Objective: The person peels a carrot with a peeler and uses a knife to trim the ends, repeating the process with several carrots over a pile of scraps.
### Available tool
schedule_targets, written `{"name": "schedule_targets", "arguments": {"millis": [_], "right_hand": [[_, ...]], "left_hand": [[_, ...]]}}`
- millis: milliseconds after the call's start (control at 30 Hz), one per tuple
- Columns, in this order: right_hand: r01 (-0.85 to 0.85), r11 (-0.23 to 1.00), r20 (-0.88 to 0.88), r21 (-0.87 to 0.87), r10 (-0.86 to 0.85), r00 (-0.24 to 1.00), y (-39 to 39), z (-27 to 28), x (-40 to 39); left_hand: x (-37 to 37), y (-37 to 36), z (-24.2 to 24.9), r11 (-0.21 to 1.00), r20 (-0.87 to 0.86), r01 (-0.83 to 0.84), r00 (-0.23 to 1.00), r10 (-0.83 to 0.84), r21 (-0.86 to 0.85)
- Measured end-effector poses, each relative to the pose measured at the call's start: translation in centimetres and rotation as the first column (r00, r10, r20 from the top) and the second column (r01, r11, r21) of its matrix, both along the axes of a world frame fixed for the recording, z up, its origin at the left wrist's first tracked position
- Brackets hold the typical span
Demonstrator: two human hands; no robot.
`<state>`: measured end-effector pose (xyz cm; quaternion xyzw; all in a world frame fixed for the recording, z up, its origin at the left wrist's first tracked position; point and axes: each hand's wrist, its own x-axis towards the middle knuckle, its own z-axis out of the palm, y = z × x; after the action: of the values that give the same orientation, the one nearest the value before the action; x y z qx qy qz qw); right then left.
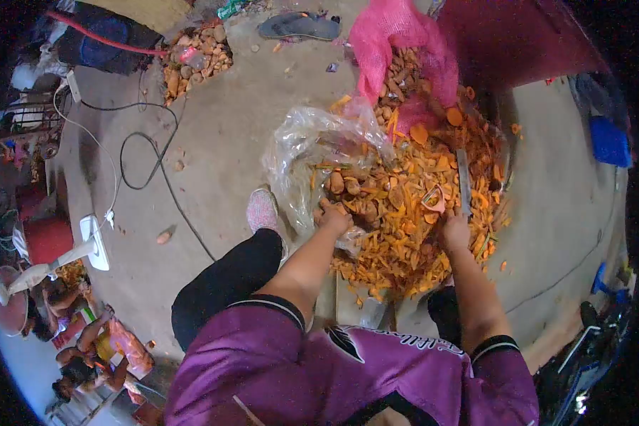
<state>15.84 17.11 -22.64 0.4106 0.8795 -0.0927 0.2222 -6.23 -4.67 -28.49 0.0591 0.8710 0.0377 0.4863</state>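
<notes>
Fingers curled, my left hand [334,217] is at the left edge of the heap, beside brown-skinned roots [337,183] and clear plastic sheeting [298,145]; what it holds, if anything, I cannot tell. My right hand [456,232] is closed over the right side of the heap, with a pink peeler [434,199] sticking out ahead of it. A long metal blade [464,183] lies just beyond that hand. Orange peelings and cut pieces [397,248] are piled between and around both hands.
A pink mesh sack [373,53] of roots spills into the heap's far side. More roots [199,60] lie at far left near a sandal [299,26]. A black cable [165,160] and a white fan [92,243] are left. Other people [85,355] sit lower left.
</notes>
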Motion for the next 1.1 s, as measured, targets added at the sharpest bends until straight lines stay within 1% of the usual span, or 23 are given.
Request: {"name": "schedule_targets", "arguments": {"millis": [33, 100, 133, 167, 233, 267, 300, 333, 367, 400, 500, 567, 600, 633, 667, 700, 767, 800, 900, 933, 1033, 1067, 1100], "right_hand": [[-0.03, 0.999, -0.037, 0.042, 0.032, 0.999, -0.6, 1.1, -0.8], [-0.087, 0.988, -0.107, 0.126, 0.101, 0.989, -1.4, 3.3, -2.0], [-0.144, 0.947, -0.328, 0.286, 0.237, 0.915, -1.4, 2.8, -2.1], [-0.046, 0.984, -0.352, 0.171, 0.105, 0.93, -1.5, 2.7, -1.7], [0.157, 0.986, -0.357, -0.059, -0.168, 0.919, -2.1, 4.9, -2.9], [0.168, 0.973, -0.334, -0.157, -0.212, 0.918, -1.8, 5.0, -2.8], [0.218, 0.947, -0.359, -0.237, -0.293, 0.886, -1.7, 5.7, -3.0], [0.263, 0.912, -0.379, -0.315, -0.375, 0.846, -1.9, 6.9, -3.5], [0.303, 0.868, -0.389, -0.395, -0.456, 0.8, -2.3, 8.1, -3.7], [0.349, 0.817, -0.375, -0.459, -0.534, 0.758, -2.8, 10.7, -4.2], [0.22, 0.83, -0.56, -0.512, -0.517, 0.647, -3.3, 12.9, -3.3], [0.133, 0.462, -0.34, -0.877, -0.792, 0.507, -3.3, 15.4, -2.0], [0.075, 0.309, -0.248, -0.948, -0.865, 0.436, -4.0, 19.4, -2.3], [0.001, 0.149, -0.138, -0.989, -0.916, 0.376, -4.9, 22.9, -2.7], [-0.062, 0.224, -0.232, -0.973, -0.93, 0.286, -6.0, 25.1, -2.8], [-0.041, 0.356, -0.351, -0.934, -0.887, 0.298, -6.2, 25.9, -2.5], [-0.009, 0.587, -0.559, -0.81, -0.766, 0.318, -6.6, 26.8, -2.4], [-0.04, 0.638, -0.636, -0.769, -0.758, 0.143, -7.0, 26.4, -2.6], [-0.084, 0.746, -0.738, -0.66, -0.665, -0.112, -7.2, 27.8, -2.9], [-0.075, 0.778, -0.767, -0.623, -0.627, -0.135, -7.3, 28.4, -3.1], [0.062, 0.75, -0.75, -0.659, -0.648, -0.129, -6.9, 28.9, -3.1], [0.163, 0.759, -0.769, -0.631, -0.585, -0.258, -5.6, 25.7, -3.1], [0.083, 0.721, -0.721, -0.688, -0.666, -0.192, -5.3, 26.1, -3.2]], "left_hand": [[0.0, 0.2, -0.3, 0.998, 0.027, -0.058, 0.998, 0.058, -0.005], [-0.5, -0.6, -2.7, 0.984, -0.044, -0.112, 0.992, 0.119, 0.138], [-0.6, -1.1, -2.5, 0.97, -0.072, -0.134, 0.986, 0.151, 0.204], [-0.9, -1.3, -2.3, 0.967, -0.05, -0.153, 0.985, 0.166, 0.201], [-2.6, -0.4, 1.1, 0.962, -0.008, -0.185, 0.982, 0.191, 0.202], [-2.9, -0.1, 1.9, 0.931, -0.101, -0.201, 0.965, 0.241, 0.304], [-3.3, 0.0, 0.4, 0.869, -0.122, -0.224, 0.944, 0.305, 0.441], [-4.0, 0.9, 1.5, 0.788, -0.134, -0.232, 0.92, 0.368, 0.571], [-3.9, 1.2, 2.8, 0.678, 0.146, -0.42, 0.894, 0.424, 0.604], [-3.9, 2.4, 8.8, 0.572, 0.402, -0.61, 0.792, 0.46, 0.548], [-4.4, 4.2, 15.5, 0.447, 0.654, -0.665, 0.728, 0.209, 0.598], [-3.7, 4.6, 23.0, 0.471, 0.696, -0.65, 0.711, 0.1, 0.596], [-3.3, 4.5, 26.3, 0.482, 0.715, -0.644, 0.698, 0.05, 0.595], [-2.7, 4.1, 28.9, 0.431, 0.762, -0.688, 0.647, 0.0, 0.584], [-2.0, 3.3, 31.1, 0.378, 0.801, -0.731, 0.596, -0.052, 0.568], [-1.4, 2.7, 32.5, 0.32, 0.828, -0.769, 0.55, -0.108, 0.553], [0.0, 1.6, 33.6, 0.251, 0.878, -0.853, 0.478, 0.025, 0.457], [0.7, 1.3, 33.8, 0.219, 0.9, -0.89, 0.426, 0.088, 0.4], [1.8, 1.5, 32.8, 0.226, 0.93, -0.91, 0.366, 0.04, 0.348], [2.0, 1.9, 32.7, 0.244, 0.935, -0.912, 0.352, 0.048, 0.331], [2.2, 3.5, 32.5, 0.294, 0.945, -0.912, 0.32, 0.072, 0.287], [2.2, 3.9, 32.4, 0.308, 0.943, -0.908, 0.322, 0.084, 0.282], [2.2, 4.1, 32.3, 0.322, 0.941, -0.905, 0.325, 0.098, 0.279]]}}
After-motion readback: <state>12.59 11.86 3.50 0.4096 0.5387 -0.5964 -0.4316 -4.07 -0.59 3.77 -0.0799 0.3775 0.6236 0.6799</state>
